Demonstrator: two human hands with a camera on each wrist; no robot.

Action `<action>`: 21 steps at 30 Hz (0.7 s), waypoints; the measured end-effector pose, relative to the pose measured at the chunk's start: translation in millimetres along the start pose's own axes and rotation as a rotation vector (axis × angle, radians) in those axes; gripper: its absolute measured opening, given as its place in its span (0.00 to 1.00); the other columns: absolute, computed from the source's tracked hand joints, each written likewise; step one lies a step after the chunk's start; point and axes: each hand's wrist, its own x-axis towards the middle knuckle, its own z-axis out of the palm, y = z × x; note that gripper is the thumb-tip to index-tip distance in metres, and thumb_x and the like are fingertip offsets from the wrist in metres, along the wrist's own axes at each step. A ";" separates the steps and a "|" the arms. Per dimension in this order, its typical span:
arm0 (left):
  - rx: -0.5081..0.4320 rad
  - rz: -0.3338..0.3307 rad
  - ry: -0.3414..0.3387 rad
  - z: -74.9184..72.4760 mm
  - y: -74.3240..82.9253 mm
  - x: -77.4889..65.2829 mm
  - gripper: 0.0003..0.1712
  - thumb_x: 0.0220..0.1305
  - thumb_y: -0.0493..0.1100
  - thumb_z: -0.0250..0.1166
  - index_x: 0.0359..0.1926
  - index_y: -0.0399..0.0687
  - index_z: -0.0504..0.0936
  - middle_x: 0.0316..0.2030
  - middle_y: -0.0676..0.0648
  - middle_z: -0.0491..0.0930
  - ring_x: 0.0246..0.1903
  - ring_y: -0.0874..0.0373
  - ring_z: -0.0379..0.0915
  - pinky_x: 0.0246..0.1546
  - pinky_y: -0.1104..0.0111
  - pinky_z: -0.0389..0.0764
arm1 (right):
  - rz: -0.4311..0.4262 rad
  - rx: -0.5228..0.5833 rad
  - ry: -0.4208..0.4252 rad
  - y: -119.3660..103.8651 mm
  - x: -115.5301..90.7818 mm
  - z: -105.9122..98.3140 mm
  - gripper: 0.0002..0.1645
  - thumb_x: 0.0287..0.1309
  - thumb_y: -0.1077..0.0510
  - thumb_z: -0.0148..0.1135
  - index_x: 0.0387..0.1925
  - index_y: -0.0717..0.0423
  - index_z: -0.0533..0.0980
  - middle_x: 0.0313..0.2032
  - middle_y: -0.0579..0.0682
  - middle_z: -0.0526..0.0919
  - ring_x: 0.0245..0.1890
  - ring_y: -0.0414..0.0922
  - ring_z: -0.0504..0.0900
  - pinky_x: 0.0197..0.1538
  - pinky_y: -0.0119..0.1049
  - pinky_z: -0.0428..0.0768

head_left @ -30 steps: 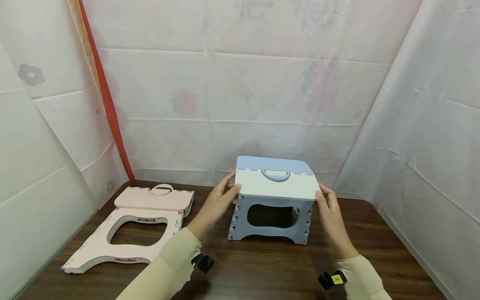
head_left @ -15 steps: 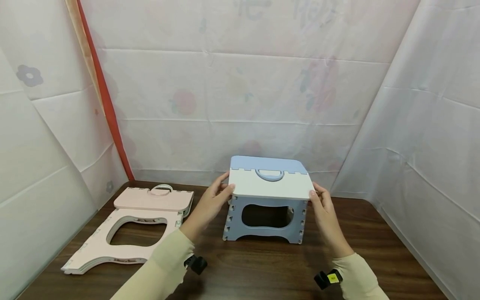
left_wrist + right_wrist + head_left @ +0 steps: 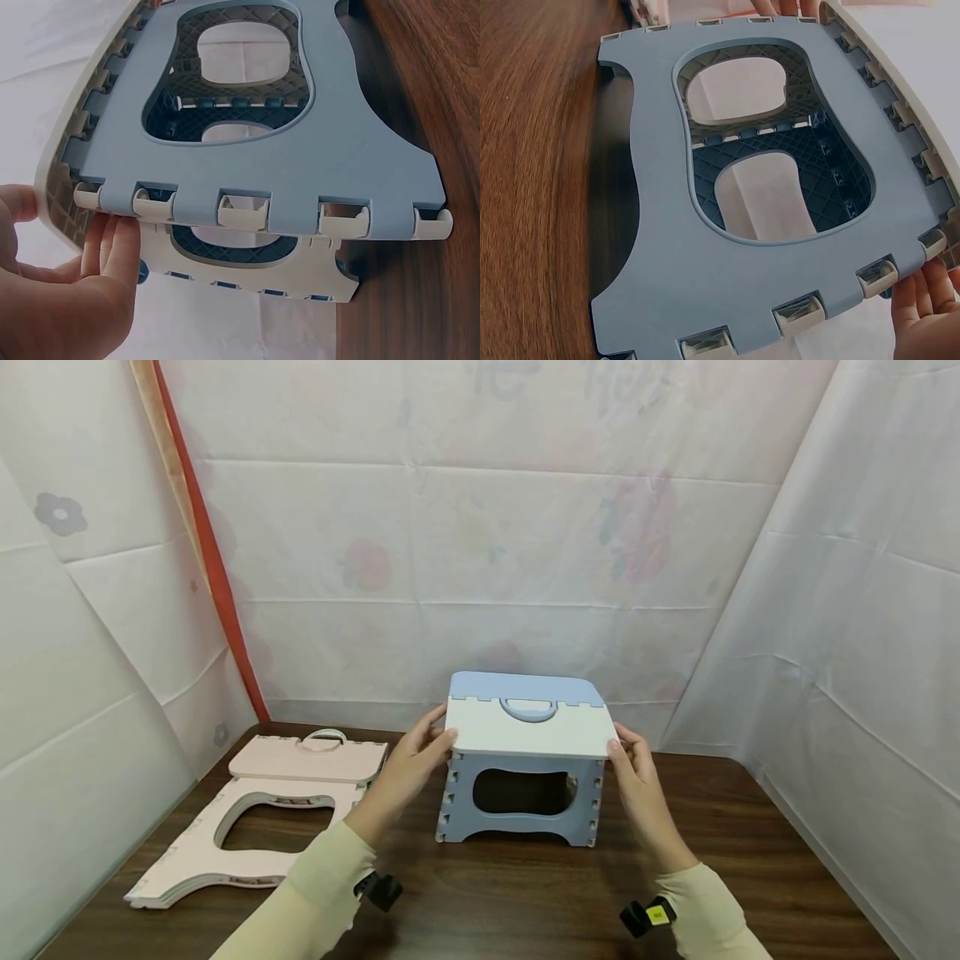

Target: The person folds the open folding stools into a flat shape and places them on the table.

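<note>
An unfolded folding stool [image 3: 532, 727] with a white and blue top, a blue carry handle and blue legs stands upright on the brown table. My left hand [image 3: 405, 772] grips the left edge of its top, thumb at the upper rim and fingers curled beneath, as the left wrist view shows with the hand [image 3: 82, 277] at the corner. On the opposite side my right hand [image 3: 641, 793] holds the right edge the same way. In the right wrist view, fingertips [image 3: 922, 292] tuck under the top beside the hinged side panel.
A folded pink stool [image 3: 307, 756] with its handle raised lies flat on the table [image 3: 480, 893] at the left. White printed cloth [image 3: 465, 543] hangs behind and on both sides, with a red strip [image 3: 213, 560] at the left corner.
Both hands have shifted the blue and white stool a little to the left, keeping their grip on its edges. The pink stool stays where it was.
</note>
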 end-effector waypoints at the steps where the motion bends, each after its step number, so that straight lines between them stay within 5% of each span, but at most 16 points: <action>1: -0.001 0.003 0.000 -1.1 0.3 -0.3 0.36 0.75 0.49 0.58 0.77 0.46 0.58 0.54 0.36 0.73 0.53 0.49 0.73 0.60 0.56 0.73 | -0.001 0.004 0.001 -0.4 0.2 1.3 0.34 0.80 0.48 0.43 0.75 0.62 0.52 0.66 0.59 0.61 0.59 0.44 0.64 0.58 0.30 0.65; 21: -0.003 -0.002 0.002 -18.1 1.0 -5.8 0.35 0.76 0.47 0.57 0.77 0.44 0.57 0.54 0.36 0.73 0.55 0.50 0.71 0.61 0.55 0.72 | -0.010 0.034 -0.014 -1.6 -0.6 16.3 0.32 0.79 0.49 0.44 0.74 0.61 0.53 0.66 0.58 0.62 0.58 0.44 0.63 0.59 0.33 0.64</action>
